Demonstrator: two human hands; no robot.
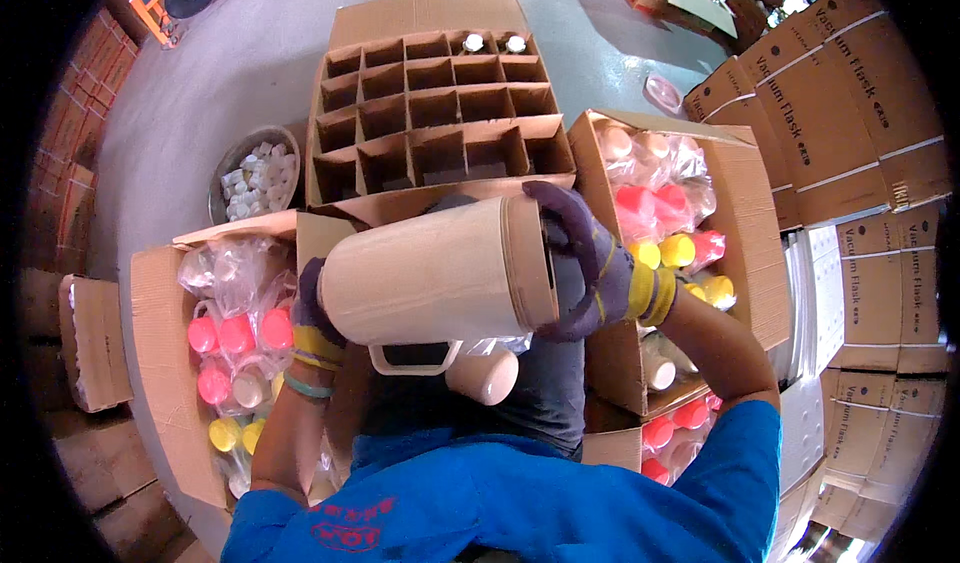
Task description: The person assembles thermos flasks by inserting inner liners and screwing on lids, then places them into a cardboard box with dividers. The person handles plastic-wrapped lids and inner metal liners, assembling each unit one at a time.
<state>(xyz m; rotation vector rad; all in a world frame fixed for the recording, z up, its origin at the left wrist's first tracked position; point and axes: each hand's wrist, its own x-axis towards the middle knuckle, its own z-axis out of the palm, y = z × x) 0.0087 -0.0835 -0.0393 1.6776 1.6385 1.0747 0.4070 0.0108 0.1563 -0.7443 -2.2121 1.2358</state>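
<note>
A cream vacuum flask [420,274] with a handle lies sideways before me, held between both hands. My left hand [319,312], in a purple and yellow glove, grips its base end. My right hand [592,263], gloved alike, spans the collar at the other end, thumb and fingers on opposite sides of the rim. The dark opening at that end partly shows. Just below the flask a beige cup [484,377] with a clear plastic bag [499,345] rests at my lap. The fingertips of my left hand are hidden behind the flask.
Ahead stands a divided carton [435,102] with two white-capped items in its far cells. Cartons of bagged flasks stand at left [161,383] and right [739,233]. A bowl of white stoppers [259,180] sits left of the divided carton. Strapped cartons [810,98] are stacked right.
</note>
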